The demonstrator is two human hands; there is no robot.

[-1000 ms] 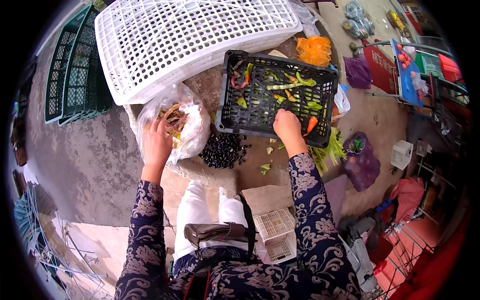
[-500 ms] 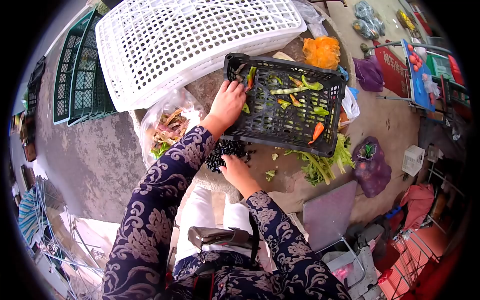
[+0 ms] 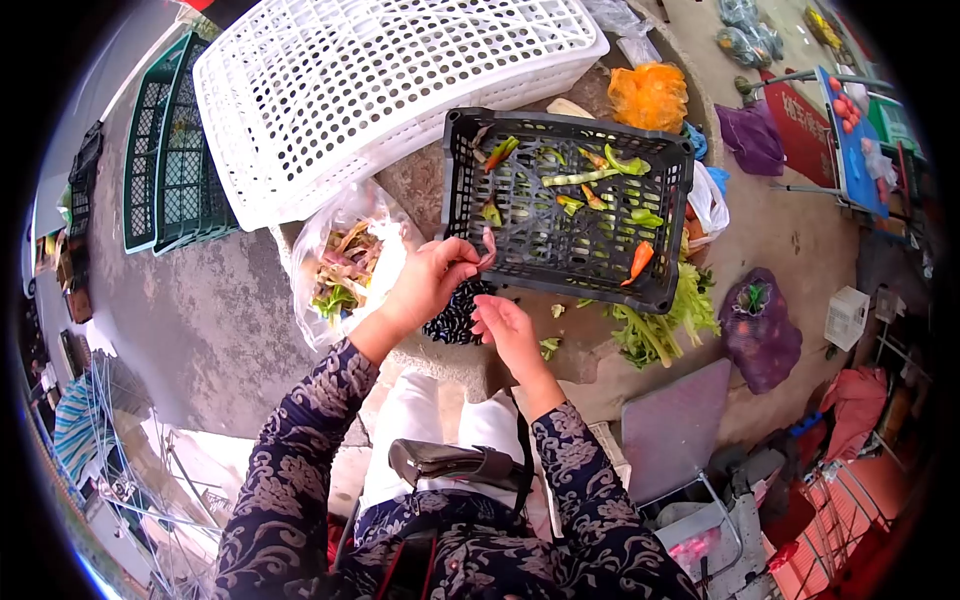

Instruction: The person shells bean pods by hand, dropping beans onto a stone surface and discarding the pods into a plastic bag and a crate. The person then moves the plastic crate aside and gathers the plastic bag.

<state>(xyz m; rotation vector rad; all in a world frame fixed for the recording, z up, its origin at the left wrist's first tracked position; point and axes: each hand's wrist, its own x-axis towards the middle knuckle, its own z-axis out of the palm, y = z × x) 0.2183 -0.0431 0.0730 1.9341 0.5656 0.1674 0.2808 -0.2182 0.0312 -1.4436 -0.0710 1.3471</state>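
Between thumb and fingers, my left hand [image 3: 428,284] pinches a thin pinkish-brown scrap [image 3: 488,250] at the near left corner of the black crate [image 3: 560,277]. My right hand [image 3: 508,332] is just to the right and lower, fingers slightly curled and apart, holding nothing visible. Inside the crate lie green pepper pieces [image 3: 627,163], a long pale green strip [image 3: 580,178] and an orange-red pepper [image 3: 640,260]. Beneath my hands is a heap of small black pieces [image 3: 455,315], partly hidden. A clear plastic bag [image 3: 305,300] of vegetable scraps [image 3: 347,262] stands left of my left hand.
A large white perforated crate [image 3: 390,80] fills the upper left, beside green crates [image 3: 180,150]. Right of the black crate are celery leaves [image 3: 690,305], an orange net bag [image 3: 650,96], a white bag [image 3: 708,205] and a purple net sack [image 3: 762,335].
My left hand went from the plastic bag into the crate's left side, then drew back towards me with the scrap. My right hand left the crate and came beside it.
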